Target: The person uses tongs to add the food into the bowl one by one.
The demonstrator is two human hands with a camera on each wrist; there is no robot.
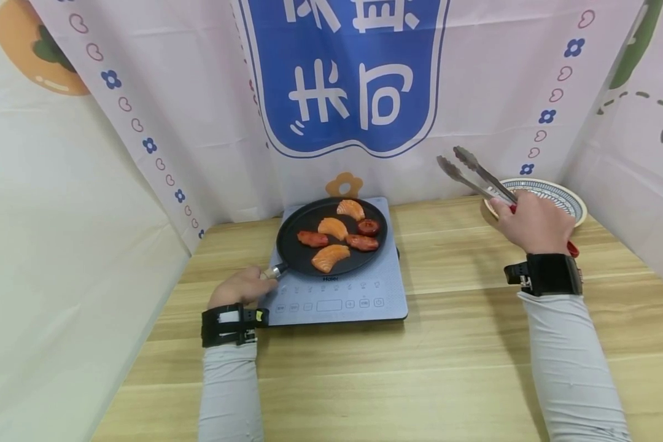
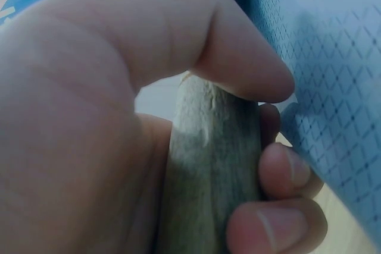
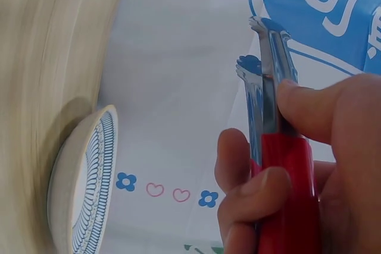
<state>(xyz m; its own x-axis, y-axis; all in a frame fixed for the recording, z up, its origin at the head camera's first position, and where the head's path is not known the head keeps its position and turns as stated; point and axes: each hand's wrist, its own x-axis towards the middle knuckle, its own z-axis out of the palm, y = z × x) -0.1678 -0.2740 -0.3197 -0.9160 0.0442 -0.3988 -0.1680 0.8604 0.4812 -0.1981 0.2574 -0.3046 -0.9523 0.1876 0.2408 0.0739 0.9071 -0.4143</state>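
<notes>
My left hand point(image 1: 237, 286) grips the wooden handle point(image 2: 205, 165) of a black frying pan point(image 1: 293, 245), its fingers curled round it in the left wrist view. Orange salmon slices point(image 1: 330, 258), reddish sausage-like pieces point(image 1: 312, 239) and a dark red round piece point(image 1: 368, 228) lie spread in the pan. My right hand point(image 1: 537, 222) holds metal tongs point(image 1: 488, 178) by their red grips point(image 3: 289, 194). The tongs' tips stand apart with nothing between them, pointing toward the back wall. Behind and below that hand is a white plate with a blue pattern point(image 1: 571, 199), partly hidden by it.
The pan sits on a grey Haier induction cooktop point(image 1: 359, 294) with touch controls along its front. Under it is a wooden table point(image 1: 447, 356). Printed cloth point(image 1: 199, 123) hangs at the back and both sides, close to the table's edges.
</notes>
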